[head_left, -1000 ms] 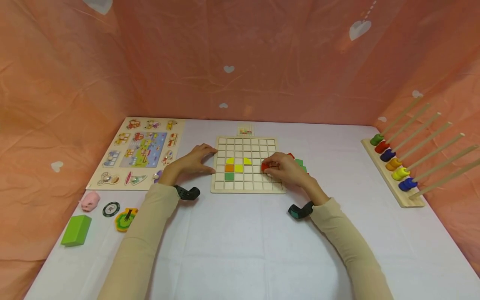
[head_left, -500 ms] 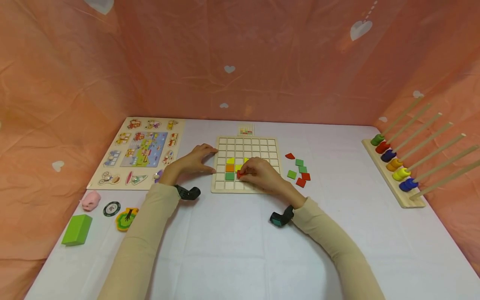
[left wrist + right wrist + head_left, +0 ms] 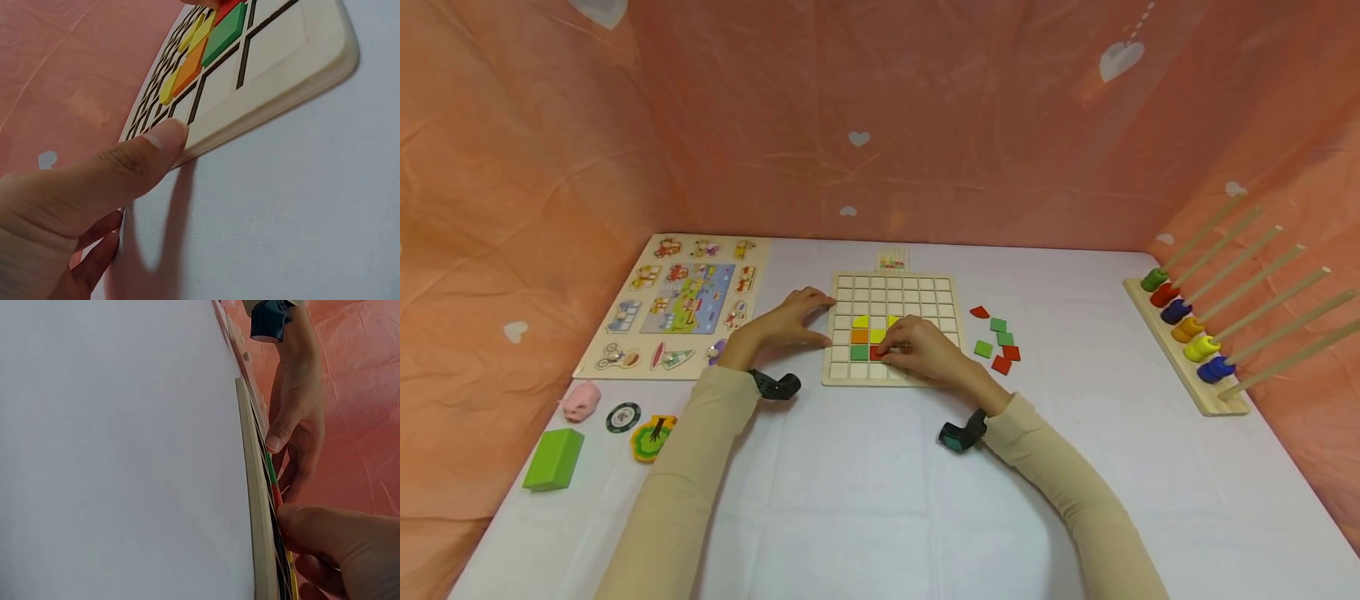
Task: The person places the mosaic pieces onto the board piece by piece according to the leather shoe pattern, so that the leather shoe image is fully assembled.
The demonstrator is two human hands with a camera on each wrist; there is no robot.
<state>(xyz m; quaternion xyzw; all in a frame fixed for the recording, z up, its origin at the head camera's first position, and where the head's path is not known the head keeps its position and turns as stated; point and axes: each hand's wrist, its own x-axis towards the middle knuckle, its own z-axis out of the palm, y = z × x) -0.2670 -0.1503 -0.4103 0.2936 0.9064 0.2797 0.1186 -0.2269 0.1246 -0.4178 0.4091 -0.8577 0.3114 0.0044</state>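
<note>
A wooden grid board [image 3: 917, 293] lies mid-table, carrying yellow pieces, an orange tile [image 3: 860, 337] and a green tile [image 3: 859, 353]. My right hand [image 3: 925, 348] is over the board, its thumb and fingertips at a red square tile [image 3: 876, 353], which sits in the cell right of the green one. In the right wrist view the thumb touches this tile; part of it is hidden by the fingers. My left hand [image 3: 790, 321] rests at the board's left edge with thumb and fingers spread. The left wrist view shows that thumb [image 3: 159, 140] touching the rim.
Loose red and green tiles [image 3: 1004, 339] lie right of the board, and a small pattern card [image 3: 892, 261] behind it. A picture puzzle [image 3: 673, 308], pink pig [image 3: 581, 402], chip [image 3: 622, 417], tree piece [image 3: 651, 438] and green block [image 3: 553, 460] stand left. A peg rack [image 3: 1187, 346] stands right.
My right hand has moved left across the board with the red tile, which now lies flat beside the green tile. The left hand has stayed at the board's edge.
</note>
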